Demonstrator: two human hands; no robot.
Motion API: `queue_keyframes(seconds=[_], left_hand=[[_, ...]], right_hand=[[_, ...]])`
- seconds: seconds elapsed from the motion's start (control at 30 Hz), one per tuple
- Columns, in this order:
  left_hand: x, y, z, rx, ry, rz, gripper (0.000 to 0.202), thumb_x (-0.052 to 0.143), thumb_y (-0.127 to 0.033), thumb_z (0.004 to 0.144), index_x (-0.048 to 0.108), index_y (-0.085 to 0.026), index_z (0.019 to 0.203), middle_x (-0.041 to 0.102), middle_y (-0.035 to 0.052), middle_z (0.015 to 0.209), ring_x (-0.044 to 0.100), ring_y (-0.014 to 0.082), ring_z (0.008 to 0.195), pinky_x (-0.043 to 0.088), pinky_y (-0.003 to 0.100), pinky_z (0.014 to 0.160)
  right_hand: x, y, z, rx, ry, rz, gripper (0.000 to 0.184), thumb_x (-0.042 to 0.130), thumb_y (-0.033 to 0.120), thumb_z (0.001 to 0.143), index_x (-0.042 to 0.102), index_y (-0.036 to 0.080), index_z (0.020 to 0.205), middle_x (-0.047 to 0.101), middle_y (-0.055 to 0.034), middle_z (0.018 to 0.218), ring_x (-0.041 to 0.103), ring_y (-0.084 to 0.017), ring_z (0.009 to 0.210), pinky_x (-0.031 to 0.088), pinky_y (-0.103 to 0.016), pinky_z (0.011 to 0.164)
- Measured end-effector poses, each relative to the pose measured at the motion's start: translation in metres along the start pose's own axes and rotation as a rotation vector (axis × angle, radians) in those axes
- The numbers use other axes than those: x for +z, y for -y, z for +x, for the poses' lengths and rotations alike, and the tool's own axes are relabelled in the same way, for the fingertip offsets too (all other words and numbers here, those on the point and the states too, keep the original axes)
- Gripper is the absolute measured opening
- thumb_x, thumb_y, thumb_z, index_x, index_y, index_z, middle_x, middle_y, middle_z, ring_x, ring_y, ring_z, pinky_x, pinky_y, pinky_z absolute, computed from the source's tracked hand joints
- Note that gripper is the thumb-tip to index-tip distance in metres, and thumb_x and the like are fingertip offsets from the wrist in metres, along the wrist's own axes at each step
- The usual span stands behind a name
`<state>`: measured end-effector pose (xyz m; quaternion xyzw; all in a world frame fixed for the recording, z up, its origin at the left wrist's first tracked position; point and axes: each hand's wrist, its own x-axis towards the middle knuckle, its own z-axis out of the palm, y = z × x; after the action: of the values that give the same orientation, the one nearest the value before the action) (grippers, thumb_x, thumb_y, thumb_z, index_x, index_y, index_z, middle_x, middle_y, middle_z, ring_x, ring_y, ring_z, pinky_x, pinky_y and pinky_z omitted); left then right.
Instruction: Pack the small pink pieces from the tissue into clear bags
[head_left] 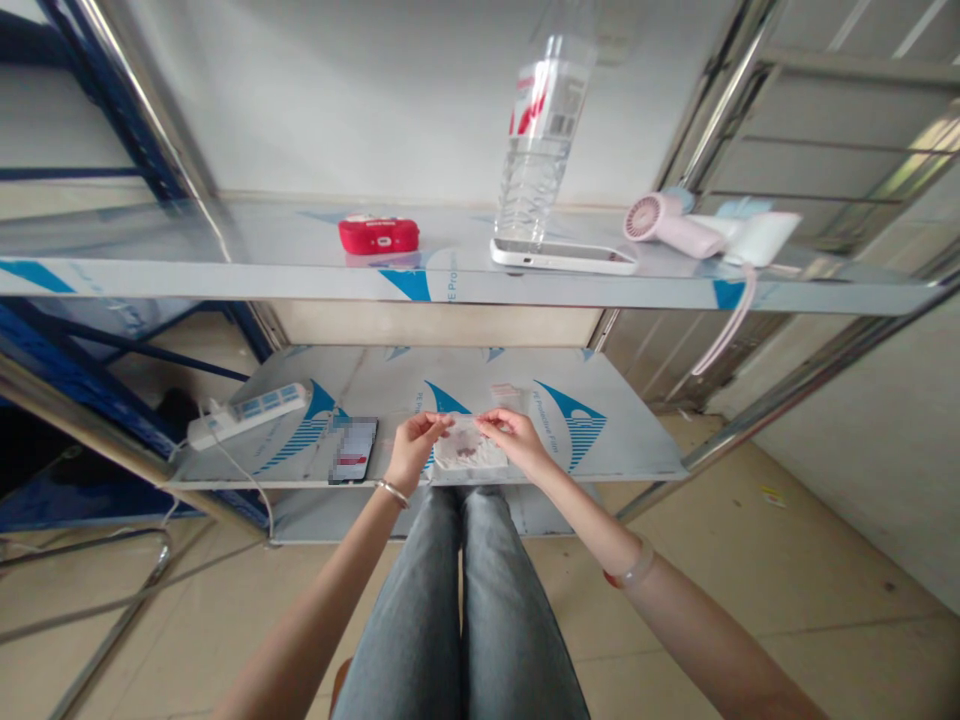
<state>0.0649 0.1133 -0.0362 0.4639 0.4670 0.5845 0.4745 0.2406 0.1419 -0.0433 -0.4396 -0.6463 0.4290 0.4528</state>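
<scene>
Both my hands are over a small white open box (471, 468) on the lower shelf, near its front edge. White crumpled lining and a few small dark reddish bits show inside the box. My left hand (415, 447) pinches thumb and finger together at the box's back left corner. My right hand (517, 436) makes a similar pinch at the back right. Something thin and pale seems to lie between the fingertips, too small to make out. Just behind the box is a small stack of pale pinkish strips or packets (507, 396).
A phone (355, 450) and a white power strip (251, 413) with a cable lie left on the lower shelf (637, 440). The upper shelf (270, 240) holds a red case (379, 236), a water bottle (536, 160), a white phone (562, 257) and a pink handheld fan (675, 225).
</scene>
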Motion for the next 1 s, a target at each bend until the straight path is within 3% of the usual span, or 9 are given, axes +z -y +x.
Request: queue_keyframes(seconds=[0.23,0.43,0.63,0.83,1.0], left_hand=[[0.011,-0.006,-0.001,-0.03,0.054,-0.028,0.03,0.075,-0.041,0.061,0.069,-0.014,0.073,0.068,0.0039,0.073,0.056,0.0108,0.064,0.041,0.022,0.063],[0.022,-0.002,0.002,-0.048,0.201,-0.039,0.032,0.076,-0.041,0.06,0.069,-0.013,0.073,0.067,0.0029,0.069,0.055,0.011,0.062,0.041,0.022,0.06],[0.026,0.005,0.004,0.037,0.238,0.045,0.025,0.075,-0.038,0.063,0.07,-0.015,0.072,0.068,0.0034,0.075,0.058,0.0128,0.069,0.043,0.023,0.066],[0.025,0.001,-0.003,0.018,0.273,0.06,0.023,0.074,-0.036,0.065,0.073,-0.015,0.074,0.071,0.0039,0.073,0.061,0.0145,0.069,0.045,0.024,0.068],[0.029,0.008,-0.013,-0.006,0.277,0.055,0.026,0.07,-0.038,0.07,0.075,-0.016,0.083,0.073,0.0052,0.084,0.063,0.0183,0.08,0.046,0.028,0.078]], right_hand=[[-0.007,0.006,-0.004,-0.074,-0.041,-0.074,0.025,0.06,0.039,0.075,0.064,0.014,0.08,0.067,-0.0065,0.083,0.06,-0.017,0.078,0.043,-0.024,0.061],[-0.017,0.007,-0.009,-0.079,-0.019,-0.119,0.024,0.059,0.038,0.077,0.065,0.015,0.081,0.067,-0.0057,0.083,0.059,-0.016,0.075,0.04,-0.023,0.058],[-0.018,0.013,-0.018,-0.16,0.053,-0.2,0.021,0.053,0.034,0.083,0.063,0.016,0.081,0.067,-0.0043,0.081,0.057,-0.014,0.073,0.039,-0.023,0.06],[-0.017,0.02,-0.022,-0.216,0.134,-0.234,0.018,0.049,0.03,0.086,0.057,0.017,0.076,0.06,-0.0012,0.075,0.053,-0.012,0.069,0.036,-0.021,0.058],[-0.023,0.014,-0.025,-0.131,0.192,-0.282,0.019,0.049,0.031,0.086,0.055,0.017,0.074,0.056,0.0013,0.069,0.05,-0.011,0.064,0.035,-0.02,0.055]])
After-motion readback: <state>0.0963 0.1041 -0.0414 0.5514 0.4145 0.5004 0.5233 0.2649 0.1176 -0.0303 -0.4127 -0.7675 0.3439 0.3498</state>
